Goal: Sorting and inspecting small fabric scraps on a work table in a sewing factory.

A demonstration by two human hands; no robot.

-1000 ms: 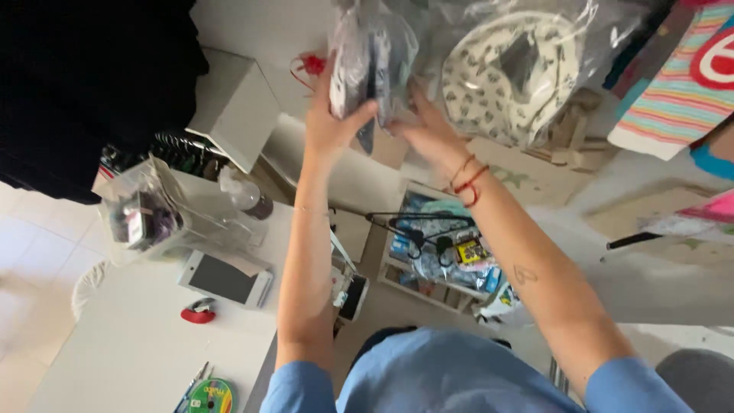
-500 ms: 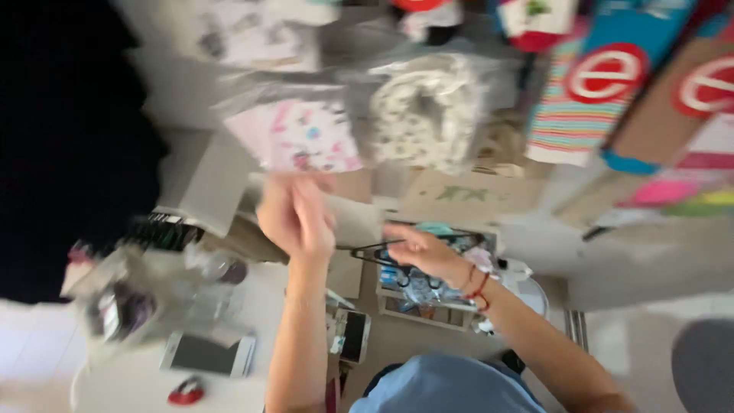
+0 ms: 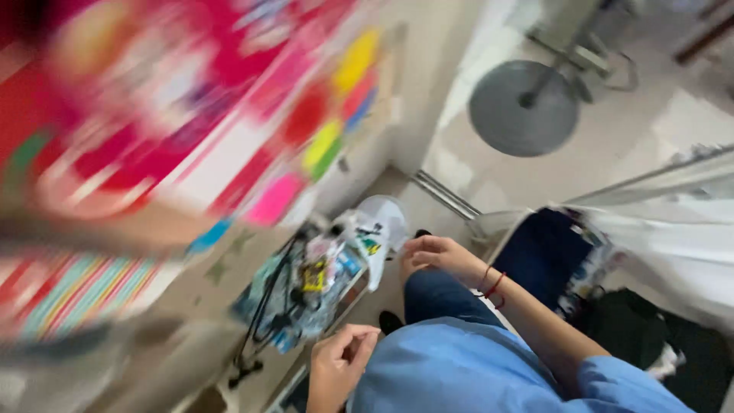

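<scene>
Two bare hands are seen empty near a box of jumbled packets [image 3: 310, 294] low on the floor, the left hand [image 3: 340, 367] loosely curled just beside it, the right hand [image 3: 440, 256] half open above the knee, with blurred bright packaging [image 3: 191, 130] beyond.

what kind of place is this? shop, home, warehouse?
Probably a small shop or stockroom, though the frame is blurred. Bright pink and striped packaged goods stack up on the left, a box of mixed small items stands on the floor, and a round grey stand base sits on pale tiles.
</scene>
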